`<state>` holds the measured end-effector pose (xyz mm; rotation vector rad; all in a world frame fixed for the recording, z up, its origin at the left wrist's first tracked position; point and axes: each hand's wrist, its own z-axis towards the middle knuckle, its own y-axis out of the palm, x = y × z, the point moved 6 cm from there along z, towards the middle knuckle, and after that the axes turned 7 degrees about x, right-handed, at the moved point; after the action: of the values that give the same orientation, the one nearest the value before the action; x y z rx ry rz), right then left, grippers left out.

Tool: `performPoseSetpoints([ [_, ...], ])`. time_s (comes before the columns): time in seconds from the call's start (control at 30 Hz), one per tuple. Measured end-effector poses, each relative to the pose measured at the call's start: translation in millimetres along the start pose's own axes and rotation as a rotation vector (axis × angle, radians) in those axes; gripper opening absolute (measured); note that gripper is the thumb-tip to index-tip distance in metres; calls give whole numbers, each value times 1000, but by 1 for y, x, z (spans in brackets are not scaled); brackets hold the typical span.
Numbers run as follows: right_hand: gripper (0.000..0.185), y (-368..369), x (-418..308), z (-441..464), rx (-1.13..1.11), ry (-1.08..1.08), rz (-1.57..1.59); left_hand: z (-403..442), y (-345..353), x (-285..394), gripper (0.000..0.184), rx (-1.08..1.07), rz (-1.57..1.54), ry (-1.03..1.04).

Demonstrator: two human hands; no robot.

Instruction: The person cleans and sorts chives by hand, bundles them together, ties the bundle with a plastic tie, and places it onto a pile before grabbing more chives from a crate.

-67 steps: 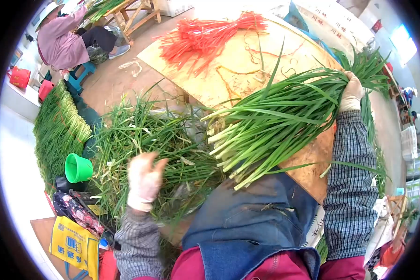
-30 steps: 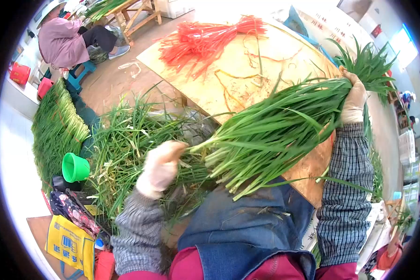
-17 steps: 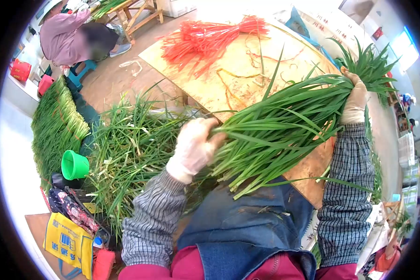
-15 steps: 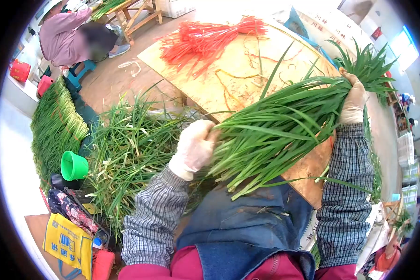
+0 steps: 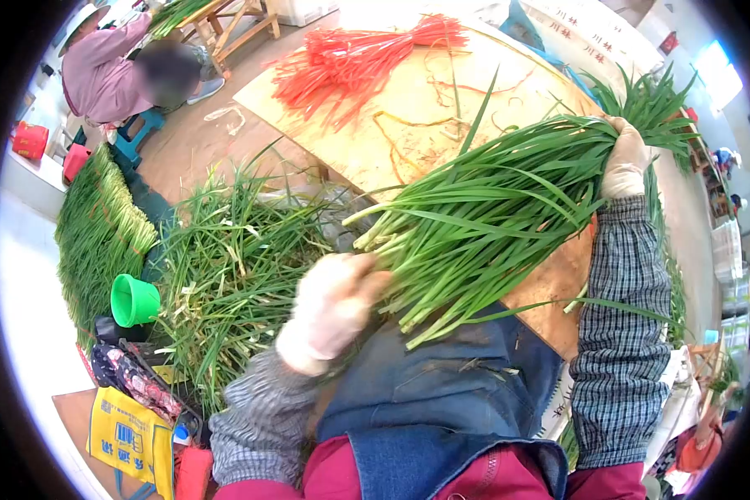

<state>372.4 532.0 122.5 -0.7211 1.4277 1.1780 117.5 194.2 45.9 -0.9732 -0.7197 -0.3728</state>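
Observation:
A thick bunch of garlic chives point(image 5: 492, 217) spans the space above my lap, its pale stem ends pointing left and its leafy tips to the upper right. My right hand point(image 5: 627, 158), in a pale glove, is wrapped round the leaves near the tips. My gloved left hand point(image 5: 333, 304) is beside the cut stem ends, its fingers smeared by motion. Whether it touches a stem I cannot make out. Below the stems lies my blue apron point(image 5: 433, 387).
A wooden board point(image 5: 308, 125) carries red ties point(image 5: 367, 62). Left are a heap of loose leaves point(image 5: 233, 267), a green cup point(image 5: 134, 300), stacked bundles point(image 5: 100, 242) and a yellow bag point(image 5: 129, 433). A person point(image 5: 104, 67) sits at upper left.
My left hand has moved down and slightly left, away from the stems it was at. My right hand keeps its hold on the bunch. The view has shifted slightly.

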Motion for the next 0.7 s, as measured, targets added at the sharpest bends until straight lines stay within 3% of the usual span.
performPoseSetpoints([
  [0.1,13,1,-10,-17,41,-39,11,5,36,11,25,-2,45,-84],
  [0.13,13,0,-10,-17,48,-28,20,3,36,7,23,115,-77,-67],
  [0.23,13,0,-8,-15,34,5,73,3,31,-6,13,182,-660,-344],
  [0.27,13,1,-8,-16,21,-2,88,-1,33,-7,12,88,-820,-559],
  [0.37,16,4,-7,-10,1,19,104,-2,35,-9,15,-53,-1103,-774],
  [0.53,22,-1,-4,0,62,6,89,-5,22,-17,17,196,-1035,-811],
  [0.63,24,0,1,6,106,33,31,-15,-28,-37,15,344,-525,-696],
  [0.7,26,1,5,7,133,56,-21,-34,-76,-74,20,561,-201,-586],
])
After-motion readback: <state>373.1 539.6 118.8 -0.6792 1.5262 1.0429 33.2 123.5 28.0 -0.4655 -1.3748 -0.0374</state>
